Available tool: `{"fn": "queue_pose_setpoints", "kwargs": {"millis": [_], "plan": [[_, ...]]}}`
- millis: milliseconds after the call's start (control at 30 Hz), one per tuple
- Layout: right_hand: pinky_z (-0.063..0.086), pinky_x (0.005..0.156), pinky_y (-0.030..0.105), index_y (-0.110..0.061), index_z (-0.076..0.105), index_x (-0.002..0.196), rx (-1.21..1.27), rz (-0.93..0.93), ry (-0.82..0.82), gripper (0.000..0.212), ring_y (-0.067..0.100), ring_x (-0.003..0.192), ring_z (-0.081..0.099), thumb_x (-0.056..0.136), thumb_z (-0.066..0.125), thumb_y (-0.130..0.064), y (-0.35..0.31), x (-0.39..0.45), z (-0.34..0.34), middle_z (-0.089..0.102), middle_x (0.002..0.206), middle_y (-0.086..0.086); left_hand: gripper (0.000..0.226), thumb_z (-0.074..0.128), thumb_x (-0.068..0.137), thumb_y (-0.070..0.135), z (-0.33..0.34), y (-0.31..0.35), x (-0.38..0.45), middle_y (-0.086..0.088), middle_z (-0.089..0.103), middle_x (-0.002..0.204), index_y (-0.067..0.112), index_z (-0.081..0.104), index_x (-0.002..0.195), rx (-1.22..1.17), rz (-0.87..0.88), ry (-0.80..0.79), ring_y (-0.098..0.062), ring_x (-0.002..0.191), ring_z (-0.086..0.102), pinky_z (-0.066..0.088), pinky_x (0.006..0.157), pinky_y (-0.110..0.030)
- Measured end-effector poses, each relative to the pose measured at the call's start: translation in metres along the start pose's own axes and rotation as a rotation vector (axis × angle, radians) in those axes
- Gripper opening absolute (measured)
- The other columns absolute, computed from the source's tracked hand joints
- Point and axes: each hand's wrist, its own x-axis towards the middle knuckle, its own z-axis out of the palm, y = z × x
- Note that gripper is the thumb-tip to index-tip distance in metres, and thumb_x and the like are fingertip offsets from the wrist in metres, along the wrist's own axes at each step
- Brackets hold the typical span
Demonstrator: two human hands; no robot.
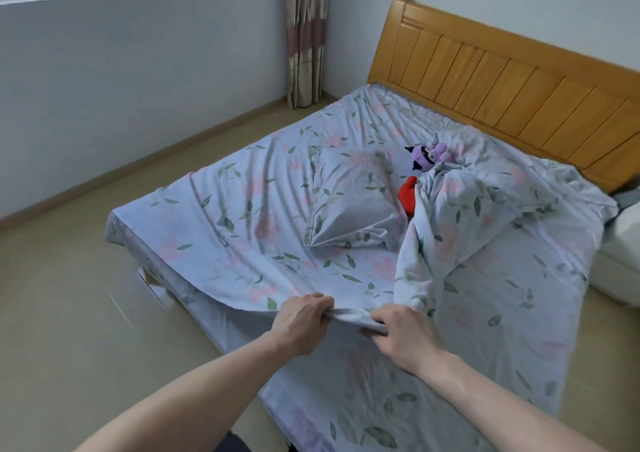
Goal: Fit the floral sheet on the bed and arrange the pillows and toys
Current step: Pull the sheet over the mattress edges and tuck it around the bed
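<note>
Here-and-there rumpled floral sheet (242,216), edge gripped by left hand (301,323), right hand (405,337).

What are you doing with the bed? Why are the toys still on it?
A person is making the bed. Both hands, left hand and right hand, grip the near edge of the floral sheet, lifted off the mattress. The sheet is wrinkled and bunched on the right. A pillow, a purple toy and a red toy lie on it, not yet arranged.
</note>
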Motion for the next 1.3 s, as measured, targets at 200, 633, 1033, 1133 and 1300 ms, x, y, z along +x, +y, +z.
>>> {"fn": "queue_pose_setpoints", "kwargs": {"millis": [200,633,1033,1133,1300], "plan": [[0.051,0.085,0.035,-0.020,0.068,0.107,-0.232,0.266,-0.374,0.020,0.031,0.112,0.063,0.089,0.060,-0.019,0.020,-0.008,0.014,0.067,0.118,0.009,0.017,0.048,0.092,0.029,-0.011,-0.010,-0.011,0.002,0.055,0.081,0.020,0.043,0.079,0.059,0.068,0.072,-0.027,0.071,0.056,0.029,0.055,-0.034],[0.034,0.059,0.035,-0.016,0.048,0.073,0.174,0.504,0.116,0.026,0.031,0.075,0.049,0.067,0.052,0.008,0.087,-0.021,0.013,0.049,0.073,-0.002,0.026,0.052,0.095,0.034,-0.017,-0.023,-0.026,0.006,0.048,0.073,0.019,0.044,0.077,0.056,-0.076,0.100,-0.024,0.066,0.044,0.035,0.056,-0.036],[0.048,0.062,0.037,-0.006,0.061,0.071,0.304,0.767,0.209,0.014,0.040,0.076,0.059,0.071,0.048,-0.004,0.122,-0.072,0.031,0.068,0.079,0.021,0.026,0.052,0.097,0.032,-0.021,-0.006,-0.032,0.004,0.050,0.070,0.018,0.048,0.076,0.112,-0.123,0.077,-0.025,0.067,0.047,0.035,0.056,-0.036],[0.043,0.054,0.041,-0.004,0.046,0.061,0.342,0.622,0.493,0.012,0.039,0.061,0.052,0.062,0.036,-0.010,0.113,-0.087,0.018,0.057,0.062,0.019,0.033,0.050,0.099,0.039,-0.019,-0.012,-0.037,0.005,0.047,0.066,0.019,0.046,0.072,0.199,-0.143,-0.008,-0.025,0.068,0.047,0.030,0.057,-0.034],[0.034,0.049,0.033,-0.008,0.048,0.059,0.269,0.389,0.597,0.014,0.035,0.053,0.049,0.067,0.037,-0.008,0.086,-0.120,-0.001,0.050,0.054,0.009,0.039,0.048,0.100,0.048,-0.007,-0.025,-0.044,0.004,0.054,0.070,0.021,0.057,0.074,0.269,-0.149,-0.125,-0.026,0.069,0.057,0.041,0.058,-0.031]]}}
